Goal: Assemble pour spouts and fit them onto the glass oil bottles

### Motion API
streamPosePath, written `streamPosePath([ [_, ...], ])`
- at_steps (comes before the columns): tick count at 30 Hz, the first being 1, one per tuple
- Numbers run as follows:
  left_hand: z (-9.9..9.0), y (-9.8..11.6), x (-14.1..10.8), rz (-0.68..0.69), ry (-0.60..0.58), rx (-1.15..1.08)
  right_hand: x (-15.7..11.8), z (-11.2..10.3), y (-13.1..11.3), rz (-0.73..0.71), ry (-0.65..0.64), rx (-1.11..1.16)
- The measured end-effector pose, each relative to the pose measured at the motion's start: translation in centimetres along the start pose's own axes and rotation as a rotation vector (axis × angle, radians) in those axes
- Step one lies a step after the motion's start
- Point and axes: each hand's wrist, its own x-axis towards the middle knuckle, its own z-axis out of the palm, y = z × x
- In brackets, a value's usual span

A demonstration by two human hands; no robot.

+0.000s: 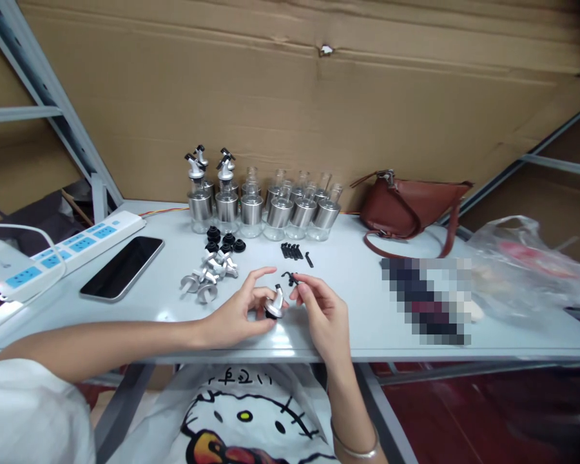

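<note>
My left hand is closed around a silver pourer spout with a black base, held tilted just above the table. Between the thumb and fingers of my right hand is a small bent black lever, close to the top of the spout. Other tiny black pieces lie by those fingertips, partly hidden. Beyond my hands a row of black levers lies on the table, with a single lever apart. Loose silver spouts and black ribbed stoppers are grouped to the left.
Glass bottles with metal sleeves stand at the back; the leftmost carry pourers. A phone and a power strip are on the left. A brown bag and a clear plastic bag occupy the right.
</note>
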Motion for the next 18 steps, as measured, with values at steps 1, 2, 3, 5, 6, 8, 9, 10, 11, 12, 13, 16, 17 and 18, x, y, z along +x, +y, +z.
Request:
streamPosePath([
  [1,-0.03,-0.04,0.0,0.001,-0.001,-0.004,-0.13,0.08,0.01,-0.022,-0.017,-0.021],
  [2,-0.05,-0.07,0.0,0.001,-0.002,-0.008,-0.22,0.13,0.0,-0.045,-0.035,-0.042],
  [3,-0.05,-0.07,0.01,0.003,-0.005,-0.013,-0.29,0.16,-0.03,-0.068,-0.052,-0.063],
  [5,0.0,-0.03,0.02,0.007,-0.008,-0.025,-0.31,0.17,-0.15,-0.108,-0.077,-0.103],
  [6,0.03,0.02,0.03,0.011,-0.007,-0.031,-0.29,0.17,-0.22,-0.124,-0.084,-0.122],
  [8,0.12,0.14,0.02,0.02,0.0,-0.04,-0.24,0.15,-0.32,-0.148,-0.095,-0.153],
  [9,0.16,0.2,0.02,0.025,0.003,-0.041,-0.23,0.15,-0.34,-0.158,-0.095,-0.165],
  [10,0.19,0.25,0.0,0.029,0.006,-0.042,-0.23,0.15,-0.34,-0.166,-0.096,-0.174],
  [11,0.21,0.28,-0.01,0.032,0.007,-0.044,-0.24,0.16,-0.32,-0.171,-0.095,-0.183],
  [12,0.21,0.31,-0.03,0.034,0.007,-0.049,-0.26,0.16,-0.28,-0.174,-0.093,-0.192],
  [13,0.2,0.31,-0.04,0.034,0.005,-0.056,-0.28,0.16,-0.23,-0.178,-0.091,-0.197],
  [16,0.11,0.25,-0.06,0.024,-0.004,-0.092,-0.33,0.15,-0.02,-0.193,-0.08,-0.191],
  [17,0.07,0.2,-0.05,0.018,-0.003,-0.104,-0.34,0.16,0.03,-0.2,-0.079,-0.183],
  [18,0.03,0.16,-0.04,0.013,-0.002,-0.114,-0.34,0.17,0.07,-0.208,-0.081,-0.177],
])
